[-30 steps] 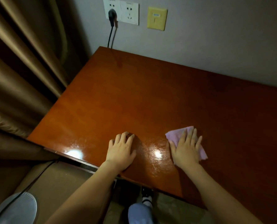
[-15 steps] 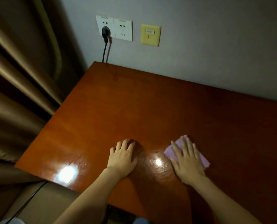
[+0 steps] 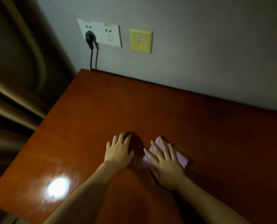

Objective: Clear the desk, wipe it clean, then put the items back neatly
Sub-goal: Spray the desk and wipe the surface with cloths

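Observation:
A glossy reddish-brown wooden desk [image 3: 175,113] fills the middle of the head view, with nothing on it but my hands and a cloth. My right hand [image 3: 165,162] presses flat, fingers spread, on a small pink cloth [image 3: 180,157] lying on the desktop. The cloth shows at the fingertips and to the right of the palm; the rest is hidden under the hand. My left hand [image 3: 119,151] rests flat on the bare wood just left of the cloth, fingers straight.
The desk's far edge meets a grey wall with two white sockets [image 3: 100,33], a black plug and cord [image 3: 90,39] in the left one, and a yellow wall plate [image 3: 141,41]. Brown curtains [image 3: 16,78] hang along the desk's left edge. A light glare [image 3: 58,188] shines near the front-left corner.
My right hand has slid the pink cloth leftward, closer to my left hand, which stays planted. The camera has tilted up, showing more wall and less floor.

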Demonstrator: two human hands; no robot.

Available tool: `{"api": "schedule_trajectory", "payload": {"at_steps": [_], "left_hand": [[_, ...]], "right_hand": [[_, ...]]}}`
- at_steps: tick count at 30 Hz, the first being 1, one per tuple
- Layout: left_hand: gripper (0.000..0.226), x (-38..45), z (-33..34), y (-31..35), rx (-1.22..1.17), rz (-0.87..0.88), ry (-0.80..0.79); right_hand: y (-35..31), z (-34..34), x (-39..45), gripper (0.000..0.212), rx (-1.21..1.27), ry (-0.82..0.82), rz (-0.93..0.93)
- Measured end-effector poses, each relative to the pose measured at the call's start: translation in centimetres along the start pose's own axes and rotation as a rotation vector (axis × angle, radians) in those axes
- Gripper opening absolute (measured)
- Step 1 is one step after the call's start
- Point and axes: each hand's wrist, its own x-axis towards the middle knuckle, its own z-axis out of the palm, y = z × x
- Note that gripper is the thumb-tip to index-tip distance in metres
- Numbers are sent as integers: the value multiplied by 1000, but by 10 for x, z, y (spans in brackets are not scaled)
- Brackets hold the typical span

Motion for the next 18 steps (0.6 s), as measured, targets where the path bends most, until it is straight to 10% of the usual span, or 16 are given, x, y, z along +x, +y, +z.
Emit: {"api": "schedule_trajectory", "payload": {"at_steps": [11, 18], "left_hand": [[65, 45, -18, 24, -31, 4, -13], [66, 77, -32, 16, 53, 22, 3]], "right_hand": [[76, -29, 83, 69, 59, 39, 522], [59, -25, 97, 60, -54, 53, 36]]}}
